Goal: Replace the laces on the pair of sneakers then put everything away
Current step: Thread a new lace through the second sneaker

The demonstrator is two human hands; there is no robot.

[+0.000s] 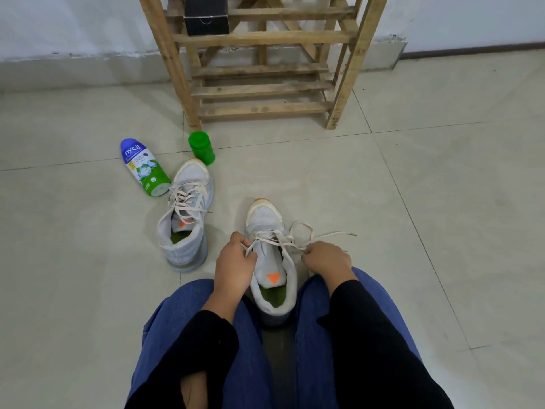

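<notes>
A grey sneaker with an orange tongue mark and green insole stands on the floor between my knees, toe pointing away. Its cream lace is threaded through the lower eyelets, with a loop and a loose end trailing right. My left hand pinches the lace on the shoe's left side. My right hand pinches the lace on the right side. The second grey sneaker stands to the left, laced loosely, no hand near it.
A blue, white and green powder bottle lies on the tiled floor left of the second sneaker. A green jar stands beside it. A wooden shoe rack stands against the wall ahead, with a black box on it.
</notes>
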